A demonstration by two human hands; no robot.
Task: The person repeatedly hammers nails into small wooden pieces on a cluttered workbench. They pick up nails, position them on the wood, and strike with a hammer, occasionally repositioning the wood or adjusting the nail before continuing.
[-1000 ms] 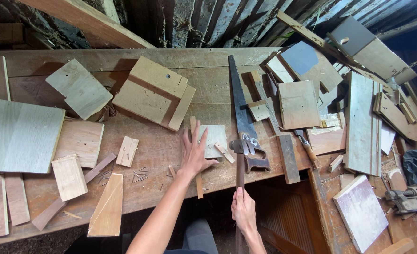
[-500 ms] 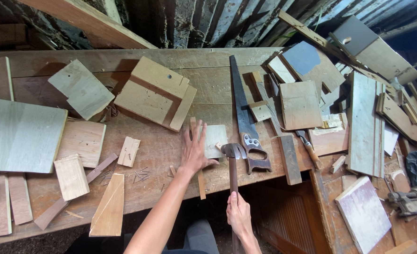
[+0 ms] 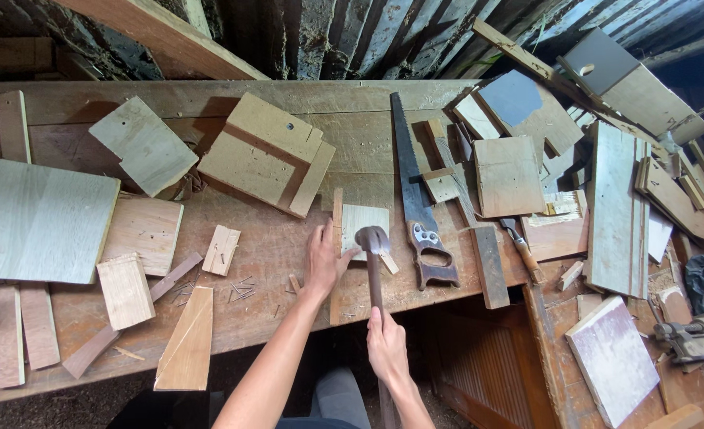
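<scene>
Above pale square board (image 3: 365, 222), rounded steel hammer (image 3: 373, 240)

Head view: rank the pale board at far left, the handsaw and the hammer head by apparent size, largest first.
1. pale board
2. handsaw
3. hammer head

The gaps are plain, though the raised hammer head sits nearer the camera.

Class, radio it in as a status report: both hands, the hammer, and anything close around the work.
Right hand grips hammer handle, head over small pale board. Left hand flat on thin wood strip. Handsaw just right of the board; loose nails left.
</scene>
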